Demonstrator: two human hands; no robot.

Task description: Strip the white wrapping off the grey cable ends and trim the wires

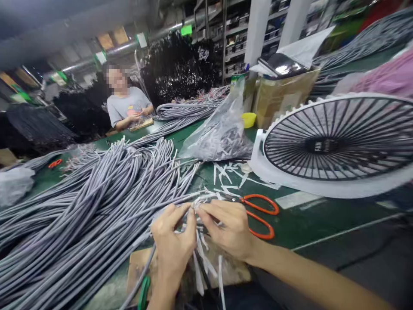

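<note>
grey cables (106,206), scissors (270,212) near table edge (335,235)

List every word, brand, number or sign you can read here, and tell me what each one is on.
"FAN": on the black fan hub; smaller marks beside it are too blurred to read.
Green card in the background: too small to tell whether it bears words.
Grey cables: no marking can be read.
No brand or number is legible.
</note>
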